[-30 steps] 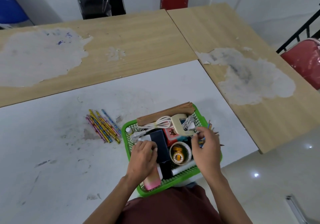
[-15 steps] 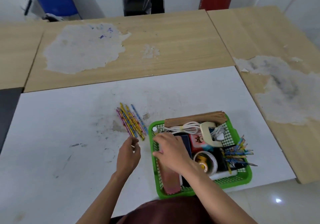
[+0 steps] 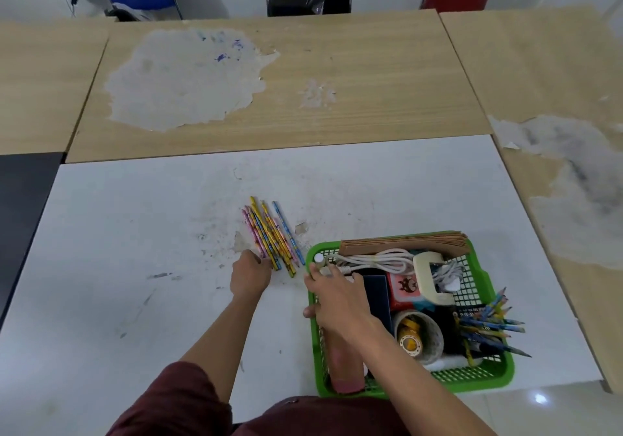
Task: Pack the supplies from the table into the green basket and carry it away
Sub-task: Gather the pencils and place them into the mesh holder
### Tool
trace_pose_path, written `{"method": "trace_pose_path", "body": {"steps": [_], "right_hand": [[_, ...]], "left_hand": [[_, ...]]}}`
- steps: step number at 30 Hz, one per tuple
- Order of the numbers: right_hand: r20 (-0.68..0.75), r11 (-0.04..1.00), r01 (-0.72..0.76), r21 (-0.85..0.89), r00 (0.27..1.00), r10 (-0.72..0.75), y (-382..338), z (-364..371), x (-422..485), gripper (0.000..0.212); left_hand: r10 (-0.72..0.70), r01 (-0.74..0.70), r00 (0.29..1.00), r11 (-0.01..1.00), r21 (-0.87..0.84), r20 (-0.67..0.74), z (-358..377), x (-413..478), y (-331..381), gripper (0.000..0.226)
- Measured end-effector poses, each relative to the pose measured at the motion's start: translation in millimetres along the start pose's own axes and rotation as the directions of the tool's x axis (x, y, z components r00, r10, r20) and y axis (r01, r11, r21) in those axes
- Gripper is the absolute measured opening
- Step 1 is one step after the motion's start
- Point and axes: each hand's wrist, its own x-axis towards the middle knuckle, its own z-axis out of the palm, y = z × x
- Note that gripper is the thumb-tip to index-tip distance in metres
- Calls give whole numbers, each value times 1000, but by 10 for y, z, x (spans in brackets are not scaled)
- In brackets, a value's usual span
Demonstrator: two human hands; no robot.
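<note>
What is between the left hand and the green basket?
Head view: ends of the colored pencils on white table, between left hand and green basket.

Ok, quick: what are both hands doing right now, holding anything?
Left hand: at the near ends of the loose pencils; grip cannot be told.
Right hand: open, stretched over the left side of the green basket.
</note>
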Motion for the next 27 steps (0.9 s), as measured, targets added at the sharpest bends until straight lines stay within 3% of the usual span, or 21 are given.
{"method": "trace_pose_path", "body": {"steps": [17, 22, 27], "right_hand": [[42, 997, -5, 73, 999, 2, 0, -23, -55, 70], [43, 994, -14, 104, 999, 10, 21, -22, -54, 72], [30, 975, -24, 221, 999, 18, 58, 30, -47, 65]], "left_hand": [[-73, 73, 997, 997, 23, 19, -112, -41, -31, 22], [-154, 165, 986, 934, -316, 60, -193, -101, -132, 24], [69, -22, 995, 869, -494, 77, -245, -597, -126, 14]]}}
